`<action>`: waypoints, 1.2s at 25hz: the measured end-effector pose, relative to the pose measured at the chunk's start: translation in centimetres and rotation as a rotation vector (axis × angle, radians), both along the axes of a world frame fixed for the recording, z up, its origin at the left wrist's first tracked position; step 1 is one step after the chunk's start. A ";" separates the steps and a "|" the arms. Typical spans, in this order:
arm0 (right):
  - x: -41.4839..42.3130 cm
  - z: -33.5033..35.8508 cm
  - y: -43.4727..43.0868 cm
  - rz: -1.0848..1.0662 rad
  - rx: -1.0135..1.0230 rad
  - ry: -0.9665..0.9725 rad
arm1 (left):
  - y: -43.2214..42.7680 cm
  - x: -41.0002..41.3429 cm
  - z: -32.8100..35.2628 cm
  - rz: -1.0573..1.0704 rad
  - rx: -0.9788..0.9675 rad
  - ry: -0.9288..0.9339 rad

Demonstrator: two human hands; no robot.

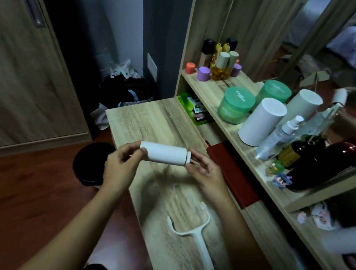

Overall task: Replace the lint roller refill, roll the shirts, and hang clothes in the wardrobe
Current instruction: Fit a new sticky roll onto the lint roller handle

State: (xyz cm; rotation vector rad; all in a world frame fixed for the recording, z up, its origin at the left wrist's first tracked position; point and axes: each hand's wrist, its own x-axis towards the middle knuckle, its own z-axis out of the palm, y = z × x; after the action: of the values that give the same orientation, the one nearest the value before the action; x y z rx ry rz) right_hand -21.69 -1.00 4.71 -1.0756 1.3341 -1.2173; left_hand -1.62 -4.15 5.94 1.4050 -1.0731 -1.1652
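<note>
A white lint roller refill (165, 154) lies level in the air above the wooden desk (149, 116). My left hand (121, 165) pinches its left end and my right hand (205, 175) grips its right end. On the desk below, nearer to me, lies the white lint roller handle (196, 237) with its forked frame bare and no roll on it. A wardrobe door (21, 49) fills the left side of the view.
A black bin (91, 164) stands on the floor left of the desk. A red notebook (233, 177) lies to the right of my hands. The shelf carries green jars (236, 104), white cylinders (261, 123), bottles and small figures. Bags sit in the far corner.
</note>
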 end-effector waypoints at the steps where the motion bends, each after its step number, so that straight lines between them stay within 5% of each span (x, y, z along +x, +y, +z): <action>1: -0.1 0.1 0.0 0.001 -0.002 -0.004 | 0.1 -0.1 0.0 -0.010 -0.003 -0.002; 22: -0.4 -0.1 0.6 0.015 -0.025 0.206 | 0.3 -0.7 -1.1 -0.069 0.028 0.176; 30: 2.1 -0.3 0.8 -0.247 -0.111 0.322 | 1.3 -2.1 -1.5 -0.014 -0.061 0.031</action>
State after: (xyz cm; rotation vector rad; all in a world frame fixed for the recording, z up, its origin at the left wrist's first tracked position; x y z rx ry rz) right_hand -19.54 -0.23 4.38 -1.2520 1.7015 -1.3510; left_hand -3.72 -2.89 4.46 1.3305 -1.0896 -1.1518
